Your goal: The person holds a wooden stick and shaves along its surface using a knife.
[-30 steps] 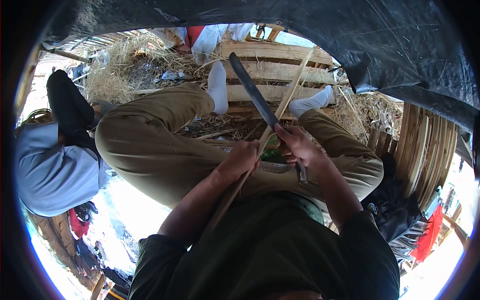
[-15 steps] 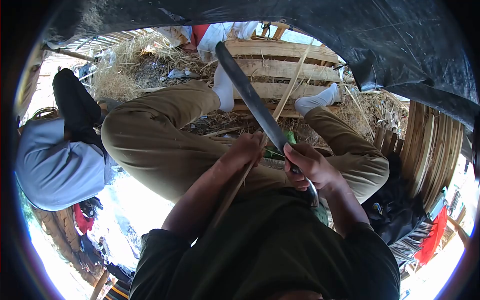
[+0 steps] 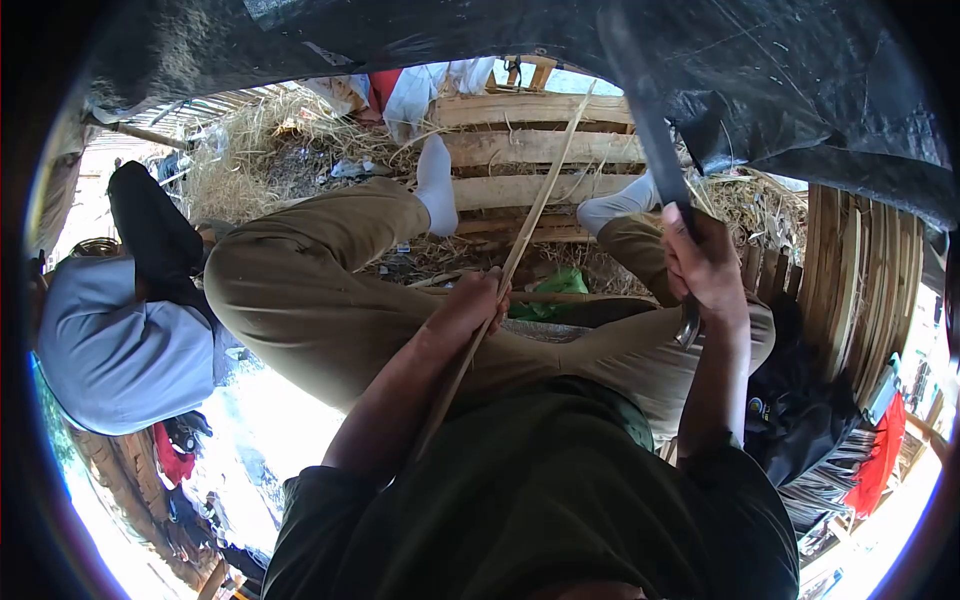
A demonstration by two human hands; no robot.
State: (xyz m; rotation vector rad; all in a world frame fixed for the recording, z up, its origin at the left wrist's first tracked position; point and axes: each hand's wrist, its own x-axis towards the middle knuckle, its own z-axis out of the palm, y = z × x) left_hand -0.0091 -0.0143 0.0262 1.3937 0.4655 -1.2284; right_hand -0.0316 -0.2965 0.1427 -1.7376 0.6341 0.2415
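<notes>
My left hand (image 3: 474,303) is closed around a long, thin strip of wood or bamboo (image 3: 545,190). The strip slants from beside my left forearm up past the floor slats. On the right, my right hand (image 3: 706,265) grips the handle of a machete (image 3: 655,145), whose dark blade points away from me and up. Motion blurs the far end of the blade against the black sheet. Blade and strip are apart. Between my legs, beyond my left hand, lies something green and plastic-looking (image 3: 563,287).
Pale wooden slats (image 3: 540,148) and loose straw (image 3: 235,165) cover the ground ahead. A black plastic sheet (image 3: 420,40) hangs overhead. Another person's grey-blue clothing (image 3: 125,345) shows at left. Bundled wooden strips (image 3: 865,285) stand at right, above a red cloth (image 3: 878,460).
My right hand has swung the machete up and to the right, away from the strip. My left hand keeps its hold, shifted slightly left, and the strip stands a little steeper.
</notes>
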